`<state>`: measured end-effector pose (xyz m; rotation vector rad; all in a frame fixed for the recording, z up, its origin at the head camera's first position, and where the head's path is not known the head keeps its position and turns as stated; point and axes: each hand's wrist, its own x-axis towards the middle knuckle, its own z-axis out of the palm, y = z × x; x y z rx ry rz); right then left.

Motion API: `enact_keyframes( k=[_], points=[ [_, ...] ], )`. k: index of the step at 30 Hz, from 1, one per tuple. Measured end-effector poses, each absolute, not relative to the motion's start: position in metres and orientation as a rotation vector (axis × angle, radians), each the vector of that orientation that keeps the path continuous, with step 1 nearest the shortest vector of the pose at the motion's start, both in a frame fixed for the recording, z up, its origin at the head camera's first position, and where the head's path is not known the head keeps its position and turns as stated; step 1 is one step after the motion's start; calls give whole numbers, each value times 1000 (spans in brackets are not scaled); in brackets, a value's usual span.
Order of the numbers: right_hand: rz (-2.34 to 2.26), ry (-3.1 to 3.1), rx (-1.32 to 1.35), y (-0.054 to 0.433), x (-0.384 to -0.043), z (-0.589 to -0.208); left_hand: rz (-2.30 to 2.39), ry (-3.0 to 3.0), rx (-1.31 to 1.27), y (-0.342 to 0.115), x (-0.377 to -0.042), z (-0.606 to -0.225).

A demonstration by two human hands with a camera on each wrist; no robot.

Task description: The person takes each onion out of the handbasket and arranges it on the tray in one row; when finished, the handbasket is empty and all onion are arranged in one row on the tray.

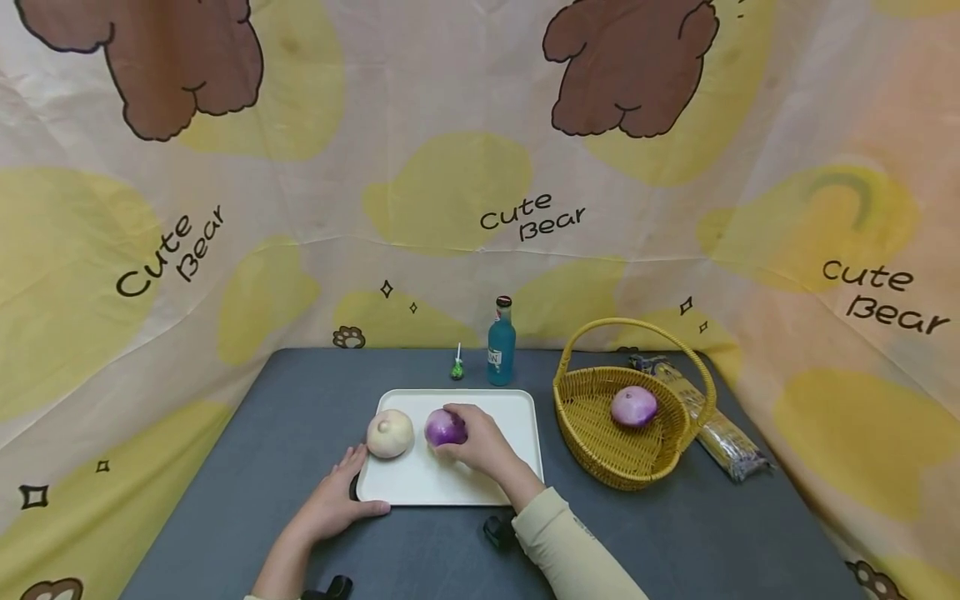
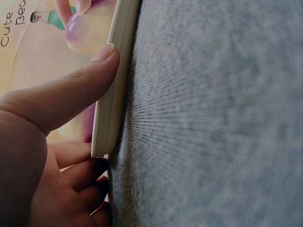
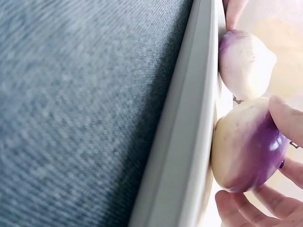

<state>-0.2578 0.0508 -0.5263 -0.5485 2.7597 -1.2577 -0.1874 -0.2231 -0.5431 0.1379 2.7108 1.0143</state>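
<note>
On the white tray [image 1: 472,483] are two turnips. My right hand [image 1: 480,442] grips the purple-and-white turnip [image 1: 445,427], its thumb and fingers curled round the sides. In the right wrist view, that turnip [image 3: 248,146] stays close above the tray rim. The paler turnip [image 1: 390,434] sits to its left, near the tray's left side. My left hand [image 1: 330,496] rests at the near left corner of the tray. Its thumb lies straight along the front edge, seen against the rim [image 2: 106,125] in the left wrist view, and its fingers reach along the left side.
Right of the tray stands a yellow wicker basket [image 1: 600,467] with a tall handle, holding another turnip [image 1: 634,407]. A clear-and-yellow packet [image 1: 723,442] lies behind it. Beyond the tray are a blue bottle [image 1: 501,346] and a small green lollipop [image 1: 457,367]. A printed cloth hangs behind the table.
</note>
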Motion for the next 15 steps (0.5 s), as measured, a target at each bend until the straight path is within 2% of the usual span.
enact_keyframes(
  k=[15],
  points=[
    [-1287, 2726, -568, 51, -253, -522, 1003, 2715, 131, -221, -185, -539]
  ],
)
